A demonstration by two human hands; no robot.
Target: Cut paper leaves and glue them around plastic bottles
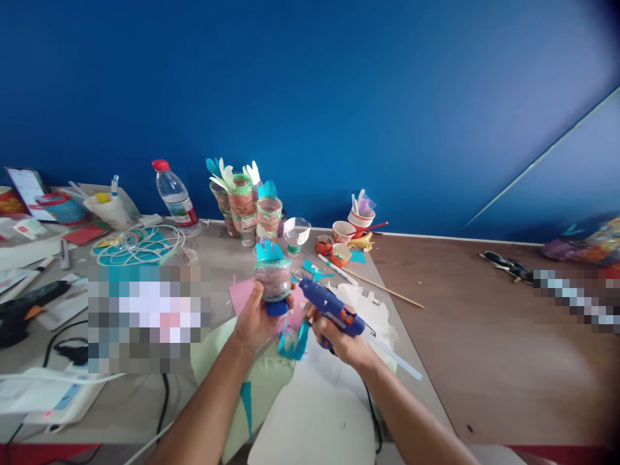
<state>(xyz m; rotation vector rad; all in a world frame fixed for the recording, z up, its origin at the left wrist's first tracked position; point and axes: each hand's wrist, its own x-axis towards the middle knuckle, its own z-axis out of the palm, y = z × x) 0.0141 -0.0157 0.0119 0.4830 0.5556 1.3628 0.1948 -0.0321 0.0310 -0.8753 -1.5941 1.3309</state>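
Note:
Wrapped round the cut top of a plastic bottle (272,281) is my left hand (256,316). This bottle piece is turned cap down, with a blue cap (277,309) below, green bands and blue paper petals at its upper rim. My right hand (336,332) grips a blue hot glue gun (329,307), its nozzle pointing at the bottle piece's right side; whether it touches is unclear. A clear glue stick (400,361) pokes out of the gun's back. Beneath the hands lie pink paper (242,294), pale green paper (217,361) and a blue paper strip (294,349).
Behind stand several decorated bottle cups (242,200), a clear funnel-shaped bottle top (296,236) and paper cups (343,231). A red-capped water bottle (177,200) stands left. A wooden stick (387,288) lies right. A black glue gun (29,310) and power strip (62,400) are at far left.

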